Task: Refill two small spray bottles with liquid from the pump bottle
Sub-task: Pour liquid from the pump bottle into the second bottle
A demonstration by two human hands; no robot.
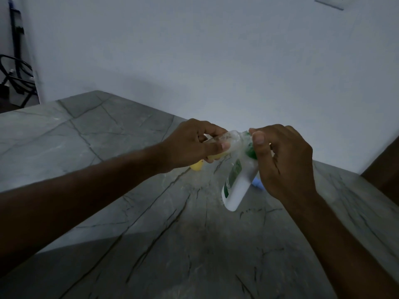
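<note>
A grey, dark-veined stone table stood against a plain white wall in dim light, with a black stand and cables at the far left. Above the middle of the table, a person's two bare forearms reached in from the near edge. The left hand had its fingers curled around a small clear spray bottle, tipped on its side with a yellowish part showing under the thumb. The right hand gripped the green top of a white pump bottle, thumb pressed on the upper end; the bottle hung tilted, its base toward the camera and clear of the table, a green label along its side. The pump's top met the mouth of the small bottle between the two hands. A yellow object lay on the table just below the left hand, and a pale blue object showed on the table behind the pump bottle, mostly hidden by the right hand.
</note>
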